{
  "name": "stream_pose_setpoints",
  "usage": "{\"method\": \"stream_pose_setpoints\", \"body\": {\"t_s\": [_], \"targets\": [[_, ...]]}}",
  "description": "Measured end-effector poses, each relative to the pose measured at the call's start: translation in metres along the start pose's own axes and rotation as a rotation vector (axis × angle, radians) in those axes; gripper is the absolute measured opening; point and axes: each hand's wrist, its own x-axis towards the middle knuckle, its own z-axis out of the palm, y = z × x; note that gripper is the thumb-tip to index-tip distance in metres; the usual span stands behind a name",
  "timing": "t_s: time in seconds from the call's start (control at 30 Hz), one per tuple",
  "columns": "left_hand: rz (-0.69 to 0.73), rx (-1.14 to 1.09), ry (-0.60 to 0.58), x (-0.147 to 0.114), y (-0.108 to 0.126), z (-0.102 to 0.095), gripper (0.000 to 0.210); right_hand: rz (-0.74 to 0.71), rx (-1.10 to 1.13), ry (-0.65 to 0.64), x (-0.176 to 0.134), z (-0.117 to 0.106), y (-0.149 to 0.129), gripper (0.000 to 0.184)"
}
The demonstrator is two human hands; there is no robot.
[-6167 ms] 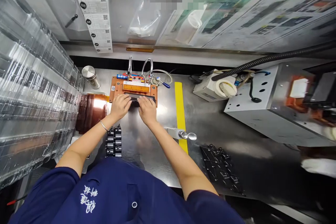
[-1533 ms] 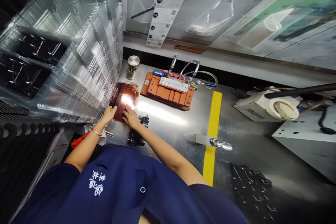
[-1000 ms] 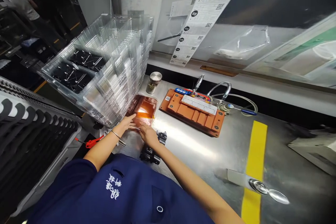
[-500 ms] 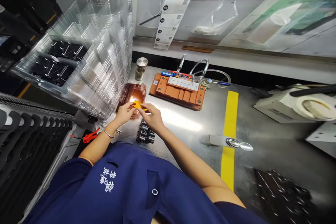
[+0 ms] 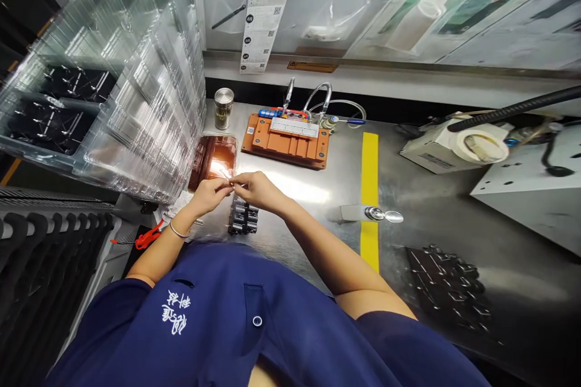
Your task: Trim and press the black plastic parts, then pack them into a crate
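Note:
My left hand (image 5: 210, 195) and my right hand (image 5: 259, 190) meet fingertip to fingertip above the steel bench. The fingers of both are closed in a pinch. Something small and thin shows between them, too small to name. Just behind the fingertips lies a reddish-brown clear plastic tray (image 5: 204, 160). A black ribbed block (image 5: 244, 216) rests on the bench below my right hand. Further back is an orange fixture (image 5: 285, 148) with a white perforated strip (image 5: 294, 128) along its top.
Stacked clear plastic trays (image 5: 149, 91) rise at the left, black parts in the top one. A lidded jar (image 5: 224, 107) stands behind the brown tray. Red-handled pliers (image 5: 148, 236) lie left. Yellow tape (image 5: 370, 175), a spoon-like metal piece (image 5: 391, 216) and black parts (image 5: 449, 290) are right.
The flat orange-yellow piece seen between my hands earlier no longer shows clearly. My fingertips have come closer together. The whole view has shifted, so the bench items appear further left and higher.

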Motion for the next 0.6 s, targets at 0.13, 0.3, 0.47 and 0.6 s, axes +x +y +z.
{"method": "stream_pose_setpoints", "body": {"t_s": [0.13, 0.3, 0.47, 0.6], "targets": [[0.026, -0.03, -0.012, 0.0, 0.0, 0.0, 0.012, -0.001, 0.036, -0.037, -0.002, -0.004, 0.0, 0.022], [-0.003, -0.121, -0.061, -0.002, 0.004, 0.001, 0.012, 0.033, 0.089, -0.08, -0.004, -0.01, -0.005, 0.028], [-0.13, -0.329, 0.025, -0.007, 0.005, 0.01, 0.021, 0.099, 0.207, 0.003, -0.003, -0.022, -0.001, 0.022], [-0.424, -0.472, 0.184, -0.034, -0.009, 0.02, 0.035, 0.412, 0.393, 0.306, -0.022, -0.037, 0.032, 0.012]]}}
